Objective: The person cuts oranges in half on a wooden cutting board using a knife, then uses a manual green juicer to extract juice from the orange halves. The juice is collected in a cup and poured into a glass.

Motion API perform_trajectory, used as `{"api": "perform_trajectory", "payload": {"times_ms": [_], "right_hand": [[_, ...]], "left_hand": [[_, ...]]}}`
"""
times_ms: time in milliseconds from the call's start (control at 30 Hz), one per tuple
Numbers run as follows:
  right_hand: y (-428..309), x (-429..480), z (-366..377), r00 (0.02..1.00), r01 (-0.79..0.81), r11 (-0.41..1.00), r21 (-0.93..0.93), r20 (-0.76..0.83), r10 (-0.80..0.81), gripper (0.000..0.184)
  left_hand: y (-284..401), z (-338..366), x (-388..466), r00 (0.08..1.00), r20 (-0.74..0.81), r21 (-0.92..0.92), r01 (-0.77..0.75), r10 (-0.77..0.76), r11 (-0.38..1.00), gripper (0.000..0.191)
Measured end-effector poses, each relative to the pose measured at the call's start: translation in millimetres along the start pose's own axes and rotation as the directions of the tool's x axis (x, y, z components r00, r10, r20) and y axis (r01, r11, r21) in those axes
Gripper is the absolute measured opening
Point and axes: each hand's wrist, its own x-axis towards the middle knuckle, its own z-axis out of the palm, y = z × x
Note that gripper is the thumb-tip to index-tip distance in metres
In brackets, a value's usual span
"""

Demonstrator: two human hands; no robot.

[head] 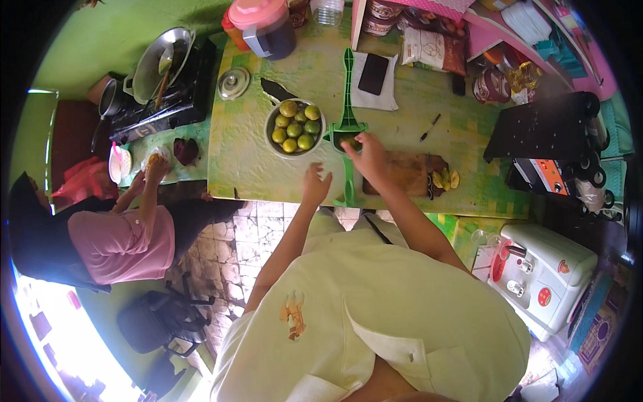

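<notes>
A green plastic citrus press (347, 108) stands on the table, its long lever pointing away from me. My right hand (366, 156) has its fingers at the press cup, touching a green citrus fruit (350, 140) there; whether it grips the fruit is unclear. My left hand (315, 186) is empty, fingers apart, over the table between the press and a bowl (269, 143) of green and yellowish citrus fruits (294, 130). Right of the press lies a wooden cutting board (409, 173), with a knife (430, 176) at its right edge beside yellow-green fruit pieces (444, 179).
A pot lid (233, 83), a pink-lidded pitcher (269, 30), a phone (373, 74) on a white cloth and a pen (430, 127) lie about the table. At left, a person in pink (123, 241) works beside a stove (166, 110). A water dispenser (545, 279) stands at right.
</notes>
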Motion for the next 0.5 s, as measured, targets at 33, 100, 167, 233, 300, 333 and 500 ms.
{"api": "perform_trajectory", "payload": {"times_ms": [33, 100, 167, 233, 300, 333, 500], "right_hand": [[-4.6, 2.5, -6.5, 0.998, -0.035, 0.998, 0.053, -0.046, 0.037, 0.031], [3.6, 28.7, -22.1, 0.996, -0.055, 0.998, 0.025, -0.071, 0.057, 0.029], [3.8, 69.9, -35.7, 0.99, 0.017, 0.996, 0.082, -0.142, -0.005, 0.026], [-6.9, 123.2, -45.0, 0.976, 0.141, 0.962, 0.233, -0.193, -0.097, 0.024], [-15.1, 172.7, -41.9, 0.973, 0.212, 0.938, 0.275, -0.151, -0.176, 0.03], [-17.7, 192.6, -36.9, 0.966, 0.255, 0.938, 0.237, -0.117, -0.233, 0.035], [-24.3, 227.7, -21.5, 0.948, 0.09, 0.992, 0.083, 0.298, -0.111, 0.044]], "left_hand": [[-2.3, 3.5, -2.7, 0.994, 0.114, 0.001, 0.001, -0.001, 1.0, 0.046], [-4.2, 15.3, -12.4, 0.975, 0.214, 0.016, 0.063, -0.065, 0.998, 0.046], [-9.7, 29.6, -20.0, 0.962, 0.264, 0.034, 0.063, -0.07, 0.997, 0.046], [-20.2, 43.1, -23.8, 0.964, 0.266, 0.045, -0.001, -0.011, 0.999, 0.046], [-21.9, 49.4, -23.8, 0.953, 0.304, 0.064, -0.033, 0.012, 0.997, 0.043], [-21.5, 51.5, -23.5, 0.947, 0.321, 0.074, -0.049, 0.022, 0.996, 0.042], [-15.9, 52.3, -18.3, 0.948, 0.318, 0.076, -0.028, 0.002, 0.997, 0.033]]}}
